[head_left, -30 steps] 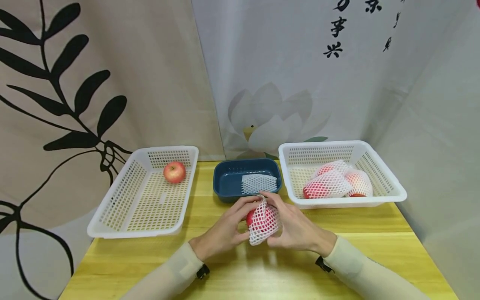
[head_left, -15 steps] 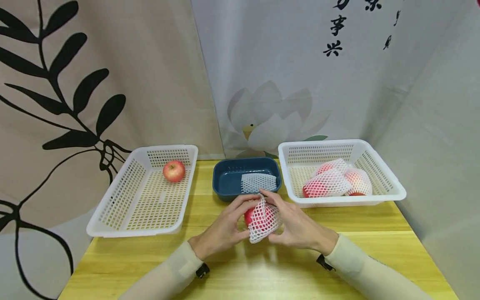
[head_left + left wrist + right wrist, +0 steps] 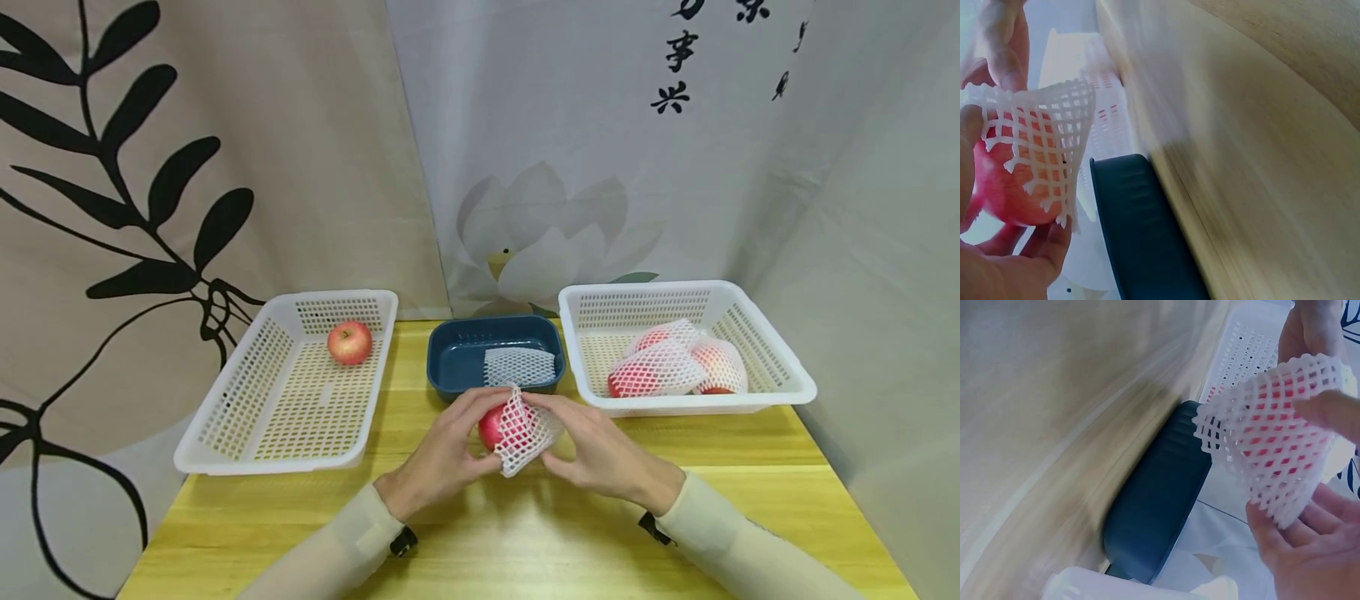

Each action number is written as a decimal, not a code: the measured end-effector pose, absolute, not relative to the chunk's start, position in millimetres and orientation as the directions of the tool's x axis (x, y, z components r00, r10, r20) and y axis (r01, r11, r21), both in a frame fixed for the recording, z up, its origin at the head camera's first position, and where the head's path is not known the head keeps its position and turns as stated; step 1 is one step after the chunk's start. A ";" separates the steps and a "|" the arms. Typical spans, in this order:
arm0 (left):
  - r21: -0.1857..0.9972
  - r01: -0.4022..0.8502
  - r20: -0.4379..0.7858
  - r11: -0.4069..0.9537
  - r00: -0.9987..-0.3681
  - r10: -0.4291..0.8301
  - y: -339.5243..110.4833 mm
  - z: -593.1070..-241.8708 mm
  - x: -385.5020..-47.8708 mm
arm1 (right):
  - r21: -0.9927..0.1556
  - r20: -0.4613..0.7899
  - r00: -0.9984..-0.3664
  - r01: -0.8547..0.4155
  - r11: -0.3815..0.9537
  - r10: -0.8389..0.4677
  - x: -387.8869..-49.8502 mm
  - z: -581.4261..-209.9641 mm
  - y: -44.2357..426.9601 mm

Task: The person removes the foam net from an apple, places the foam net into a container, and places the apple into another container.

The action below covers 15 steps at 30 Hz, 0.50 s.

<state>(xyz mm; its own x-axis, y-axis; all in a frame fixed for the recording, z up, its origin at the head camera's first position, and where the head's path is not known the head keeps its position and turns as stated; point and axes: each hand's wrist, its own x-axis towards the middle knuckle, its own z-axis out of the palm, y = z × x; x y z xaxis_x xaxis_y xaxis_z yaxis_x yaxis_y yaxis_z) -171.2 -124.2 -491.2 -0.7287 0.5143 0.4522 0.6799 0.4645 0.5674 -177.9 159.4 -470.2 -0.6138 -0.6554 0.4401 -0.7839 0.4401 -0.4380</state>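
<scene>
Above the table's middle, the left hand (image 3: 438,454) grips a red apple (image 3: 491,427) at its bare left side. A white foam net (image 3: 528,433) covers the apple's right part, and the right hand (image 3: 611,454) holds that net with thumb and fingers. In the left wrist view the apple (image 3: 1007,187) shows red below the net's jagged edge (image 3: 1054,137), with fingertips at the rim. From the right wrist view, the net (image 3: 1279,437) wraps the apple, the thumb lying on it and fingers under its lower edge.
A white basket (image 3: 352,458) at left holds one apple (image 3: 349,342). Behind the hands, a dark blue tray (image 3: 457,379) contains a flat foam net (image 3: 519,367). Netted apples (image 3: 652,371) lie in the right white basket (image 3: 772,400). Curtains hang behind.
The apple and its net have shifted slightly left and up between the hands, and more of the apple's red left side shows. The right fingers have moved down from the net's top.
</scene>
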 end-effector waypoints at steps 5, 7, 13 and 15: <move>0.551 0.681 0.470 0.482 -0.731 0.496 -124.7 -491.0 -171.7 | -0.354 0.496 -0.558 -0.830 0.432 -0.666 -176.8 -470.4 158.2; 0.549 0.683 0.475 0.482 -0.729 0.492 -124.4 -491.0 -172.0 | -0.321 0.514 -0.545 -0.838 0.441 -0.662 -177.0 -470.5 157.6; 0.554 0.683 0.485 0.477 -0.730 0.481 -125.0 -488.7 -173.1 | -0.258 0.596 -0.497 -0.862 0.436 -0.631 -182.1 -468.0 155.0; 0.559 0.674 0.485 0.483 -0.738 0.469 -125.4 -488.1 -172.9 | -0.257 0.618 -0.482 -0.871 0.420 -0.621 -184.1 -467.7 154.7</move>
<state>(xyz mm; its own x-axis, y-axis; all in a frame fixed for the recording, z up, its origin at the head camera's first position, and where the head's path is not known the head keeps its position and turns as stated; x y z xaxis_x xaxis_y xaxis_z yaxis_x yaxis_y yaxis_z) -172.9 -125.4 -488.1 -0.7379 0.4689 0.4854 0.6743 0.4825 0.5590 -184.1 154.7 -467.7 -0.4817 -0.6209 0.6184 -0.8706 0.4197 -0.2568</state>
